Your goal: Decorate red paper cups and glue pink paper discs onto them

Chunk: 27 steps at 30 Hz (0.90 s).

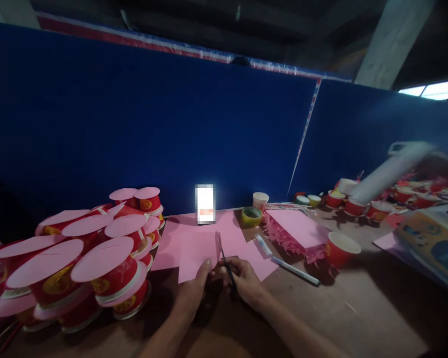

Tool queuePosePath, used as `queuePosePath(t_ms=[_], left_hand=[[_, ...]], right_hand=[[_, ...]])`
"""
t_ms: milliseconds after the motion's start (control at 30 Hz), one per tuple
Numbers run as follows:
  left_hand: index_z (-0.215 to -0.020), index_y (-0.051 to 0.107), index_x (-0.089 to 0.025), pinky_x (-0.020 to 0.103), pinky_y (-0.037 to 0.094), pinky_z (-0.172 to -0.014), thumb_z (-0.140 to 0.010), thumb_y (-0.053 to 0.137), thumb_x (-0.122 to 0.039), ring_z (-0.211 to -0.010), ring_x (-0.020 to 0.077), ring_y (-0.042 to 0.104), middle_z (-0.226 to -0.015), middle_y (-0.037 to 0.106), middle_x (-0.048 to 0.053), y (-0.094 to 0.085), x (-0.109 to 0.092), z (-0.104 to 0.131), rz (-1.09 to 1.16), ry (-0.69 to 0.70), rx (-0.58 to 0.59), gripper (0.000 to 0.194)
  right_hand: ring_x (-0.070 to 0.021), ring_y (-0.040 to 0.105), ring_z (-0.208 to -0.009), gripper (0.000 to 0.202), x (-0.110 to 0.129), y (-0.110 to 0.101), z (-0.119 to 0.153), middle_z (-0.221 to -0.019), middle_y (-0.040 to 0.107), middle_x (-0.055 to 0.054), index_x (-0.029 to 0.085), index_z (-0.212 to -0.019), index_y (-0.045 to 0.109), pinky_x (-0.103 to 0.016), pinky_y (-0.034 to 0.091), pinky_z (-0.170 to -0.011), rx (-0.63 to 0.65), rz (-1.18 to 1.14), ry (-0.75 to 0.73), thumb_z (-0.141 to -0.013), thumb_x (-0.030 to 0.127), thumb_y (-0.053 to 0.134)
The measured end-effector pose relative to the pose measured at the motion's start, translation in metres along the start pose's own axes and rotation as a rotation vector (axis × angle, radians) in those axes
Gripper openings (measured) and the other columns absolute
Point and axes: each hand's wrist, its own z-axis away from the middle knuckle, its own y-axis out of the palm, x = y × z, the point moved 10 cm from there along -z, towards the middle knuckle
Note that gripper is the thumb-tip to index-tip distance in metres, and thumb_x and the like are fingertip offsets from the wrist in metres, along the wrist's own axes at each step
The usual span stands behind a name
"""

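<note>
In the head view my left hand (198,281) pinches the lower edge of a sheet of pink paper (194,251), thumb on top. Close by on its right, my right hand (244,278) grips black-handled scissors (228,271). Their blades point up and away from me, at the right side of the sheet. More pink paper (229,231) lies flat under and behind the held sheet. Whether the blades are in the paper I cannot tell.
Stacked red paper cups topped with pink discs (102,258) crowd the left. A tape roll (251,216), a marker (295,271), a pink paper stack (298,227) and a red cup (342,248) lie right. A bright blurred-out screen (205,203) stands before the blue partition (153,124).
</note>
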Motion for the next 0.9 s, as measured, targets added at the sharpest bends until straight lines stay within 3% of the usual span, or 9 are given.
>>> queuePosePath(t_ms=[133,400,667,900], left_hand=[[-0.067,0.066,-0.017,0.030,0.047,-0.049,-0.068,0.061,-0.055,-0.057,0.0231,0.063,-0.063,0.068,0.008,0.009,0.013,0.004,-0.040,-0.132,0.085,0.038],[-0.072,0.068,-0.015,0.029,0.047,-0.048,-0.066,0.065,-0.050,-0.057,0.0221,0.063,-0.066,0.069,0.009,0.016,0.010,0.004,0.003,-0.107,0.131,0.035],[-0.075,0.067,-0.013,0.028,0.048,-0.054,-0.064,0.069,-0.043,-0.060,0.0203,0.063,-0.067,0.069,0.007,0.014,-0.009,0.006,0.025,0.012,0.115,0.031],[-0.072,0.064,-0.012,0.022,0.047,-0.048,-0.062,0.073,-0.033,-0.049,0.0115,0.056,-0.058,0.063,0.001,0.014,0.003,-0.001,0.329,-0.085,0.091,0.025]], right_hand=[[-0.0058,0.045,-0.041,0.039,-0.002,-0.011,-0.003,-0.054,0.054,0.005,0.015,-0.096,0.062,-0.015,0.032,-0.036,-0.039,-0.023,-0.012,-0.069,0.043,0.070],[-0.0055,0.044,-0.039,0.040,0.000,-0.021,-0.006,-0.053,0.053,0.006,0.015,-0.095,0.060,-0.014,0.030,-0.034,-0.068,-0.002,-0.032,-0.068,0.043,0.070],[-0.0053,0.042,-0.038,0.036,0.004,-0.025,-0.007,-0.049,0.051,0.006,0.014,-0.090,0.063,-0.016,0.031,-0.036,-0.091,0.008,-0.063,-0.069,0.042,0.069],[-0.0059,0.044,-0.040,0.040,0.001,-0.032,-0.008,-0.053,0.051,0.006,0.015,-0.095,0.060,-0.016,0.031,-0.037,-0.130,0.031,-0.069,-0.071,0.046,0.066]])
